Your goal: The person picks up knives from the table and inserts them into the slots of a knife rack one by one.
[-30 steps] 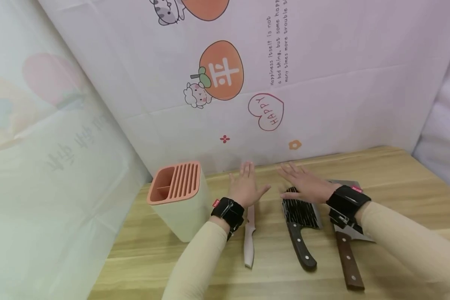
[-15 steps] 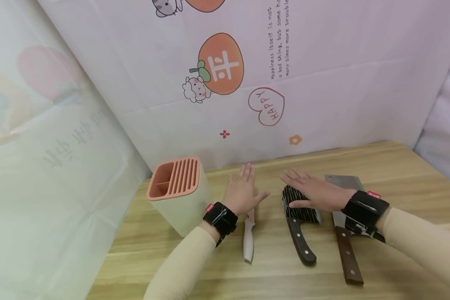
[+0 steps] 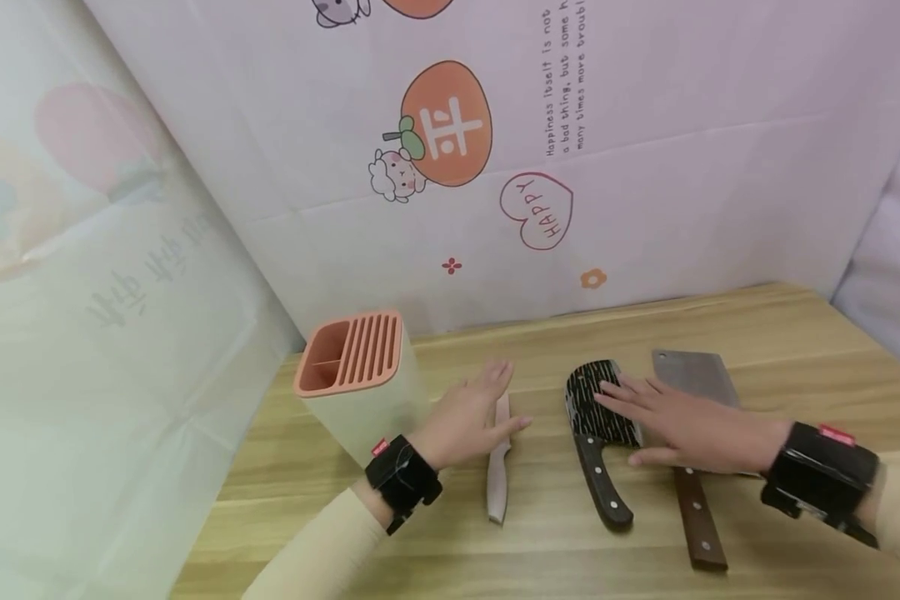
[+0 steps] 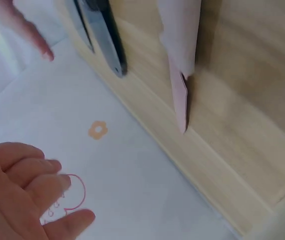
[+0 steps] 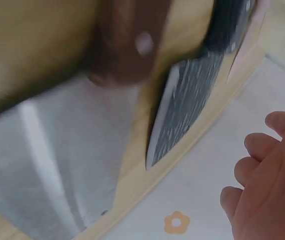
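3 knives are lying on the desk (image 3: 562, 562): a pale pink knife (image 3: 497, 487) beneath my left hand (image 3: 467, 418), a black-bladed cleaver (image 3: 591, 412) and a steel cleaver (image 3: 693, 375) near my right hand (image 3: 701, 429). Both hands are hovering with fingers extended, grasping nothing. I'm judging the pink knife light, the 2 cleavers stiff and blade-heavy; smooth handles may be slippery. Handles are offering the safest hold, away from the edges. A cream knife block (image 3: 367, 421) is standing upright left of the pink knife. A printed cloth (image 3: 645, 208) is hanging behind.
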A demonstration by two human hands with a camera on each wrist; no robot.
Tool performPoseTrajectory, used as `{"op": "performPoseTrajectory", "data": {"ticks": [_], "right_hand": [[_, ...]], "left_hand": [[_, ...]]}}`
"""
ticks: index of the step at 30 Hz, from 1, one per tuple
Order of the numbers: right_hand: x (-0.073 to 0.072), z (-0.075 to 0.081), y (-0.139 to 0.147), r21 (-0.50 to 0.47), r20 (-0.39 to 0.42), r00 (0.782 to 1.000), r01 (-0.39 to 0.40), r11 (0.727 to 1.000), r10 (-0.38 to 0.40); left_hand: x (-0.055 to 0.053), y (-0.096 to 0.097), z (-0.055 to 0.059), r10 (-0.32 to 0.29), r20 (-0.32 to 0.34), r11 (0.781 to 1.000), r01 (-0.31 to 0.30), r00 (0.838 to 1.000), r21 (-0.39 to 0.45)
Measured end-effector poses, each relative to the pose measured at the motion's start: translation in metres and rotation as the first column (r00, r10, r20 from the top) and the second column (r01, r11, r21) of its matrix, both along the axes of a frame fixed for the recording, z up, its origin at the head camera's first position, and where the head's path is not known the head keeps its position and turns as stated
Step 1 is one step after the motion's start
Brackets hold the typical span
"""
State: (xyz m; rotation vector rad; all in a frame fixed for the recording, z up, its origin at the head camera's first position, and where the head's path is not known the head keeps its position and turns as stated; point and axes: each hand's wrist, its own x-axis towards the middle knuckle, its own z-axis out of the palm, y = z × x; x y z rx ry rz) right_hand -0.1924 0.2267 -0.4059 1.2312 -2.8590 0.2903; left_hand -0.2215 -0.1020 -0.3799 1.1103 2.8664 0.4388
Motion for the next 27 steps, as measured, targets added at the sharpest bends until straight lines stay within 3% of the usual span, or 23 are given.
{"op": "performPoseTrajectory", "data": {"ticks": [5, 12, 15, 18, 23, 25, 27], "right_hand": [[0.019, -0.012, 0.012, 0.032, -0.057, 0.996, -0.061, 0.998, 0.063], [0.033, -0.033, 0.026, 0.054, -0.189, 0.968, -0.158, 0.986, 0.165], [0.039, -0.036, 0.027, 0.045, -0.205, 0.958, -0.196, 0.98, 0.201], [0.043, -0.037, 0.029, 0.039, -0.167, 0.965, -0.2, 0.979, 0.204], [0.046, -0.037, 0.033, -0.01, -0.036, 0.979, -0.199, 0.98, 0.199], [0.045, -0.036, 0.035, -0.028, -0.006, 0.979, -0.203, 0.979, 0.203], [0.044, -0.035, 0.036, -0.041, 0.003, 0.977, -0.211, 0.977, 0.211]], "left_hand": [[0.018, -0.027, 0.004, -0.08, 0.096, 0.989, 0.066, 0.992, 0.135], [0.037, -0.074, 0.01, -0.062, 0.167, 0.96, 0.014, 0.984, 0.28], [0.045, -0.098, 0.012, -0.082, 0.187, 0.937, 0.011, 0.979, 0.349], [0.05, -0.122, 0.014, -0.109, 0.205, 0.909, 0.014, 0.973, 0.417], [0.061, -0.161, 0.022, -0.16, 0.217, 0.842, 0.019, 0.963, 0.539], [0.065, -0.175, 0.027, -0.2, 0.193, 0.781, 0.037, 0.96, 0.624], [0.069, -0.188, 0.031, -0.24, 0.134, 0.693, 0.073, 0.961, 0.717]]}}
